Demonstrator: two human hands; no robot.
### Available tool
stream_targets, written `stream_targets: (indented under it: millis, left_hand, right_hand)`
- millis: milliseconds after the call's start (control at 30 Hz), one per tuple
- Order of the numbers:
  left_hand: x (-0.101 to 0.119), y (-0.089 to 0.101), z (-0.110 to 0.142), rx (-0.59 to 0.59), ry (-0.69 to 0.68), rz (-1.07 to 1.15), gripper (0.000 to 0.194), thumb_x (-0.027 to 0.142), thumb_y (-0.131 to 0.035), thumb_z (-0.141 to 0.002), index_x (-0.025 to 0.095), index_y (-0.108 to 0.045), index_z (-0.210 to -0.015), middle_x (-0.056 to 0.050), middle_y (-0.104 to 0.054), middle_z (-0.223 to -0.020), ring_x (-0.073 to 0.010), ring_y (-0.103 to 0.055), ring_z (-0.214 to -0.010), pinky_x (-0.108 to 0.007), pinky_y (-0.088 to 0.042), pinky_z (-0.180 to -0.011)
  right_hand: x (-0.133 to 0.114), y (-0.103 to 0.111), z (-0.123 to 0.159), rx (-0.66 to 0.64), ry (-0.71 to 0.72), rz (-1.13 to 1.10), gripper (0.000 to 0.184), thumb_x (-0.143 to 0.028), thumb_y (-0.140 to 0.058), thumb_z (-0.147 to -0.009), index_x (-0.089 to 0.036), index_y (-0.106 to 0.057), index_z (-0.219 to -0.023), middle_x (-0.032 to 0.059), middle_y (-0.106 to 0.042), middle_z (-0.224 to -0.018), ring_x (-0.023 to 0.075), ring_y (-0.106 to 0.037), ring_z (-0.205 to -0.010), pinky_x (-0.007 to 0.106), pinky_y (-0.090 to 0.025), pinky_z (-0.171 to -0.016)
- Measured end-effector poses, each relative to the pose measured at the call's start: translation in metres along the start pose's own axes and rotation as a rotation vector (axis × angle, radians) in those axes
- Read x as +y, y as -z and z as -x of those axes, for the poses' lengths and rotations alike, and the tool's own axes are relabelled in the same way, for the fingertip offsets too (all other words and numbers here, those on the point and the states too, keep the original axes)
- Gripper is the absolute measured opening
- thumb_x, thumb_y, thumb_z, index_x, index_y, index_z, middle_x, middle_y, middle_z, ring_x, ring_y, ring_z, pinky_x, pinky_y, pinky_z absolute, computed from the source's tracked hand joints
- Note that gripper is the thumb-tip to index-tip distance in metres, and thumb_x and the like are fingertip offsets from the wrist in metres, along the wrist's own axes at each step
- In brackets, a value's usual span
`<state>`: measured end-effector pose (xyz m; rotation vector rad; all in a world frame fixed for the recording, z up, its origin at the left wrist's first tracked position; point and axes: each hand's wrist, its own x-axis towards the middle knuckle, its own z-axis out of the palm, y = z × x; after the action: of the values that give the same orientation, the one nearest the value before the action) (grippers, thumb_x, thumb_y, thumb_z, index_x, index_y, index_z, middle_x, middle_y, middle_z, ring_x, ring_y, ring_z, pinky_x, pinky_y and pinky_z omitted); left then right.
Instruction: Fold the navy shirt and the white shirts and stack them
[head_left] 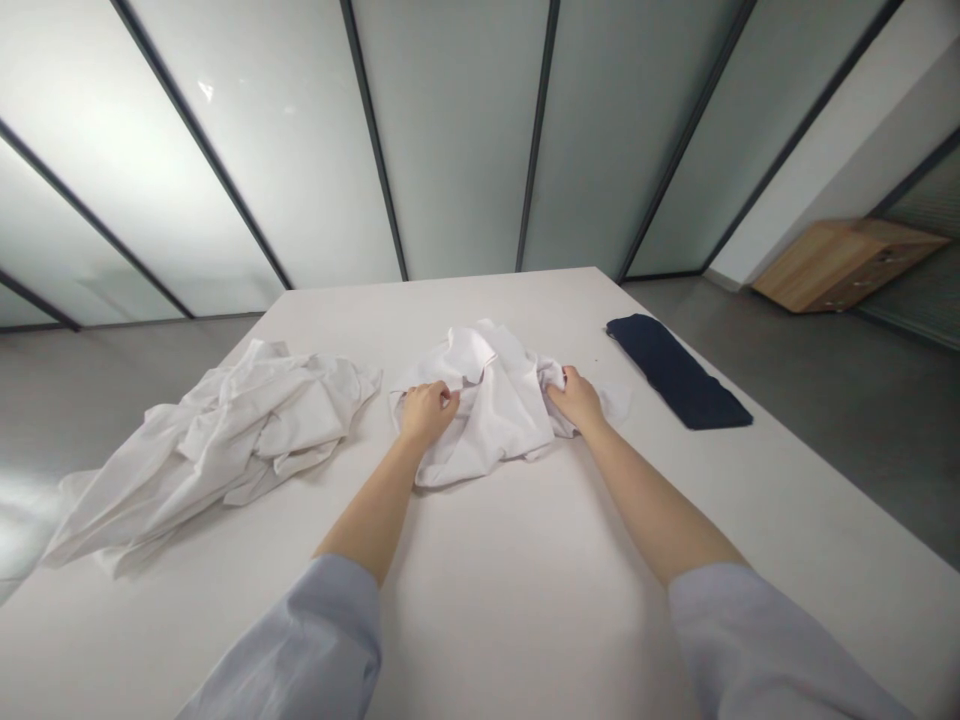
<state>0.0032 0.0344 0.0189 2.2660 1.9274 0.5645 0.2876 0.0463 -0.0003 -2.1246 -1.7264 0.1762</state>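
A crumpled white garment lies in the middle of the white table. My left hand is closed on its left edge, fingers curled into the cloth. At the garment's right side my right hand is also closed, pinching a fold of the white fabric. Both forearms reach forward from pale blue sleeves.
A heap of white clothes spreads over the table's left part, near its left edge. A folded dark navy garment lies at the far right. Frosted glass panels stand behind the table. A wooden cabinet sits on the floor at the right.
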Motion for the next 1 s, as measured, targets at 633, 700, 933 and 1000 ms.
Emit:
stream_targets:
  millis: [633,700,933,1000]
  left_hand:
    - [0.010,0.000,0.007,-0.070,-0.020,-0.184,0.039,0.027,-0.051,-0.083,0.020,-0.059,-0.120,-0.011,-0.060,-0.128,-0.0281,-0.049,-0.122,-0.045,-0.032,-0.106]
    - [-0.001,0.004,0.003,0.034,0.086,-0.212,0.035,0.022,-0.048,-0.084,0.022,-0.060,-0.116,-0.011,-0.062,-0.123,-0.0286,-0.051,-0.117,-0.043,-0.038,-0.098]
    - [-0.008,0.006,0.003,-0.037,0.127,-0.207,0.046,0.032,-0.058,-0.077,0.021,-0.056,-0.122,-0.012,-0.060,-0.121,-0.0308,-0.053,-0.112,-0.042,-0.042,-0.090]
    - [0.006,0.002,0.008,-0.032,0.045,-0.219,0.049,0.033,-0.058,-0.077,0.021,-0.053,-0.125,-0.012,-0.057,-0.127,-0.0309,-0.051,-0.115,-0.042,-0.041,-0.092]
  right_hand:
    - [-0.036,0.009,0.018,-0.440,0.487,-0.309,0.043,-0.033,-0.030,-0.094,-0.020,-0.060,-0.067,0.0033,-0.066,-0.070,0.0195,-0.060,-0.071,0.027,-0.041,-0.067]
    - [-0.031,0.010,0.015,-0.354,0.355,-0.214,0.040,-0.039,-0.035,-0.094,-0.020,-0.065,-0.074,0.0047,-0.069,-0.076,0.0197,-0.062,-0.074,0.027,-0.041,-0.067]
    - [0.005,0.010,-0.001,0.046,-0.002,0.105,0.042,-0.042,-0.052,-0.087,-0.018,-0.064,-0.119,0.0148,-0.068,-0.111,0.0289,-0.061,-0.102,0.038,-0.046,-0.083]
    - [0.008,0.008,-0.002,0.154,0.169,0.084,0.043,-0.026,-0.051,-0.084,-0.015,-0.061,-0.125,0.0166,-0.062,-0.126,0.0302,-0.055,-0.116,0.042,-0.044,-0.093]
